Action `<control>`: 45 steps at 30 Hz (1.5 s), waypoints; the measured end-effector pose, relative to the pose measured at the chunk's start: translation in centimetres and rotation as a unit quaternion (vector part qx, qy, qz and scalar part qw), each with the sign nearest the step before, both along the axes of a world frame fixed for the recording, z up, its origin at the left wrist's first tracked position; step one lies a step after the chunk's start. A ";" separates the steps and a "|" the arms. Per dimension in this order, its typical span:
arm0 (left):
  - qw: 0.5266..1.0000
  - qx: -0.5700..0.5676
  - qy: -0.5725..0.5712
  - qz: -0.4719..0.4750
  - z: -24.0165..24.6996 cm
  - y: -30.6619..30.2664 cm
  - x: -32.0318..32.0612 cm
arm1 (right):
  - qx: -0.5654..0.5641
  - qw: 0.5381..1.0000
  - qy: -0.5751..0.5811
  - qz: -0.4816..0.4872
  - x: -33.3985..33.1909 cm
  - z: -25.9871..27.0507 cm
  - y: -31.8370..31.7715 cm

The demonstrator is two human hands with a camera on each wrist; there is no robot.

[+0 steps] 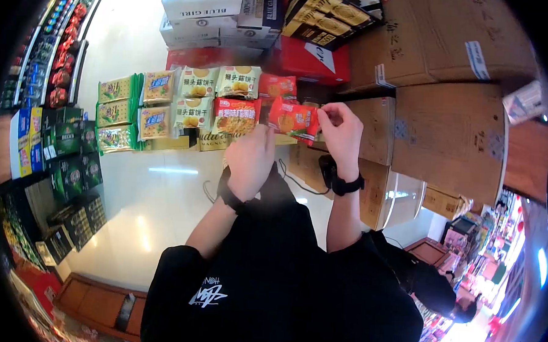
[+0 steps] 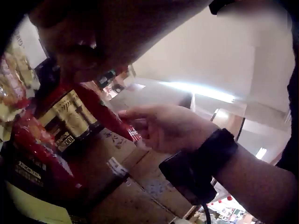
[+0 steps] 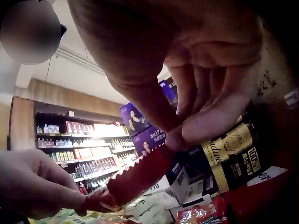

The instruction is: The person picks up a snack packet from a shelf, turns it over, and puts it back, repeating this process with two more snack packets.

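A red snack packet (image 1: 293,119) is held up between two bare hands. My right hand (image 1: 344,134) pinches its right end between thumb and fingertips. At the packet's left end is my left hand (image 1: 250,161); in the right wrist view the left hand (image 3: 35,184) pinches that end. The left wrist view shows the right hand (image 2: 170,128) on the far end of the red packet (image 2: 110,116). Just behind lie another red packet (image 1: 278,85) and a red-and-yellow packet (image 1: 235,111), beside pale green packets (image 1: 195,112).
Orange-and-blue packets (image 1: 155,122) and green-edged packets (image 1: 115,113) lie in rows at the left. Large brown cartons (image 1: 450,136) stand on the right, white and blue boxes (image 1: 202,6) at the back. A black cable (image 1: 298,185) hangs near the hands.
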State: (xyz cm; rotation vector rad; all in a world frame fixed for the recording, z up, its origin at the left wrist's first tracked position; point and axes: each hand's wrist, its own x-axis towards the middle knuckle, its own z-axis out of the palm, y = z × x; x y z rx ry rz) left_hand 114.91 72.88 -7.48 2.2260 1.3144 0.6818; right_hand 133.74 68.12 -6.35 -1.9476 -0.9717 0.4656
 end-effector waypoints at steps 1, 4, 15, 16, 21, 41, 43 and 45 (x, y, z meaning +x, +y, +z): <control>1.000 0.000 0.012 0.014 -0.6 0.3 0.8 | 0.003 1.000 -0.011 0.012 0.8 -0.6 0.9; 0.998 -0.009 0.037 0.058 -1.3 1.0 3.2 | 0.004 0.999 0.009 0.040 2.8 -1.4 3.1; 0.974 -0.125 0.052 0.180 -3.9 2.9 8.5 | -0.043 0.986 0.050 0.156 7.8 -7.1 10.0; 0.969 -0.160 0.052 0.181 -3.6 3.1 8.9 | -0.051 0.985 0.047 0.161 8.0 -7.6 10.4; 0.961 -0.196 0.090 0.176 -3.4 3.5 9.6 | -0.057 0.982 0.040 0.176 8.3 -9.2 11.7; 0.972 -0.151 -0.102 0.150 -1.2 2.0 5.2 | -0.042 0.989 0.079 0.120 8.8 -8.1 10.7; 0.966 -0.157 -0.139 0.149 -0.9 2.0 3.6 | -0.042 0.993 0.040 0.100 8.7 -6.2 9.7; 0.961 -0.147 -0.187 0.141 -0.5 2.0 1.7 | -0.009 0.996 0.042 0.079 8.3 -4.7 8.4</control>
